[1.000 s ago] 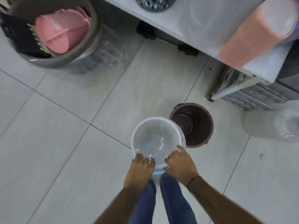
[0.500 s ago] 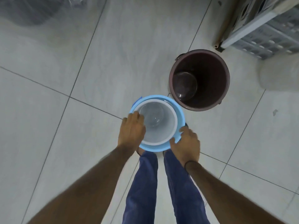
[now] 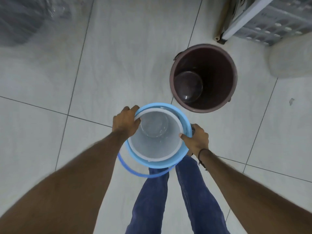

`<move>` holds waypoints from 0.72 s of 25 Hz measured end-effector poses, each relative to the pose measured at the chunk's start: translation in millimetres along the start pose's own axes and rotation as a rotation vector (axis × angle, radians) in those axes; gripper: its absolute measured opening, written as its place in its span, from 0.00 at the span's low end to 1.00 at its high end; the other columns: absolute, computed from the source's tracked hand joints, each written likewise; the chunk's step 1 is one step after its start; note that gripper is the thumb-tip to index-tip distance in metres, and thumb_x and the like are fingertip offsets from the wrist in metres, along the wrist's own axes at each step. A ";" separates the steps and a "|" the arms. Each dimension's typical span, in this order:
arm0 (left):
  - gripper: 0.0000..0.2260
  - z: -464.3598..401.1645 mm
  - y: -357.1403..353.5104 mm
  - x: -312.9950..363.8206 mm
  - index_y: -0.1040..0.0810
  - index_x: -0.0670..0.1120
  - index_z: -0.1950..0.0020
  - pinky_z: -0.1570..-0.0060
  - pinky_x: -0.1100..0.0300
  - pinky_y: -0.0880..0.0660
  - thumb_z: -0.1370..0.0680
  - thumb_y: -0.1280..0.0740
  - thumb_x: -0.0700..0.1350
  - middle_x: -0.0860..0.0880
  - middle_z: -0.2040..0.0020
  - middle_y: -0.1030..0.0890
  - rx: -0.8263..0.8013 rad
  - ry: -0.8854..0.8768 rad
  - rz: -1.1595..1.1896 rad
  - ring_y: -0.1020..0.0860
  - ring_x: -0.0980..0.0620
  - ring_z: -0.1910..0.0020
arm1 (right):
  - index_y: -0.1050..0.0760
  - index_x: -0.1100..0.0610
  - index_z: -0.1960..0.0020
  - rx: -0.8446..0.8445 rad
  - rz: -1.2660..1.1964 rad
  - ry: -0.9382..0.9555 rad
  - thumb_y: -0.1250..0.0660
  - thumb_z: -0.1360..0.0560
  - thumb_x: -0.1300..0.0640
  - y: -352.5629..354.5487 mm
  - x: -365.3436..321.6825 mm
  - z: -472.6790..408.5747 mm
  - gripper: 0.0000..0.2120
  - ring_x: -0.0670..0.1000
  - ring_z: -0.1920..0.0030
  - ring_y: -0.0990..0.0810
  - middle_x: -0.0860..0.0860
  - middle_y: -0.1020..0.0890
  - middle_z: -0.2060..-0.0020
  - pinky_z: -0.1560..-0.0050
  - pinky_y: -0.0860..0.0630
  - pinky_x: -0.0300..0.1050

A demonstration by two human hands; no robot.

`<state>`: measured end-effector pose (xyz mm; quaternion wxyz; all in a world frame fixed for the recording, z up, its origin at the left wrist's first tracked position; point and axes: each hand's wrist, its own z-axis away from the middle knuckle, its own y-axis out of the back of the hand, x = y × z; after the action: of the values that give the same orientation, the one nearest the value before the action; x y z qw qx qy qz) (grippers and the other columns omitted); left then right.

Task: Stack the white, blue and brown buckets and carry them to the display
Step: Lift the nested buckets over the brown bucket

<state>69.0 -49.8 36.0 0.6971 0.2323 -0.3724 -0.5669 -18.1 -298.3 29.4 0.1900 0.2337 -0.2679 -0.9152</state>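
The white bucket (image 3: 157, 146) sits nested inside the blue bucket (image 3: 183, 115), whose blue handle (image 3: 135, 173) hangs down on the near side. My left hand (image 3: 125, 122) grips the stacked rims on the left, fingers curled over the edge. On the right side my right hand (image 3: 196, 140) holds the rims, thumb on the white rim. The nested pair is in front of my legs, above the tiled floor. The brown bucket (image 3: 217, 92) stands upright and empty on the floor just beyond and to the right, apart from the blue one.
A shelf leg and grey perforated crates (image 3: 273, 19) stand at the top right, with a brown pole (image 3: 221, 26) beside them. A clear plastic-wrapped item (image 3: 290, 58) lies at the right edge, and wrapped goods (image 3: 28, 19) fill the top left. Grey floor tiles (image 3: 118, 56) spread between.
The white bucket has dropped into the blue one. My hands have shifted to the sides of the rims, the pair looks closer, and the blue handle now hangs visible.
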 end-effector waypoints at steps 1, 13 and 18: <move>0.14 14.6 15.9 2.4 0.27 0.48 0.39 0.56 0.47 0.25 0.24 0.33 0.48 0.41 0.52 0.24 0.013 0.026 0.009 0.22 0.35 0.56 | 0.26 0.51 0.52 -0.007 0.003 0.024 0.24 0.30 0.53 8.0 -9.6 14.3 0.12 0.54 0.59 0.21 0.49 0.19 0.58 0.58 0.25 0.46; 0.11 111.9 269.6 174.4 0.24 0.49 0.47 0.60 0.52 0.25 0.27 0.34 0.51 0.44 0.56 0.21 0.103 -0.072 0.120 0.22 0.39 0.58 | 0.25 0.54 0.41 0.165 0.057 0.142 0.26 0.32 0.48 277.9 -145.3 152.7 0.22 0.59 0.55 0.19 0.55 0.18 0.54 0.53 0.18 0.53; 0.14 37.4 230.8 228.1 0.25 0.50 0.40 0.58 0.53 0.26 0.25 0.34 0.50 0.43 0.53 0.23 0.118 -0.050 0.174 0.22 0.39 0.54 | 0.22 0.52 0.47 0.194 0.116 0.206 0.27 0.32 0.49 318.0 -145.7 58.2 0.15 0.57 0.61 0.19 0.53 0.17 0.60 0.59 0.21 0.48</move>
<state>200.4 -208.3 289.6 0.7194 0.2255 -0.4412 -0.4868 141.2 -455.4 304.6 0.2457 0.3278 -0.3473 -0.8435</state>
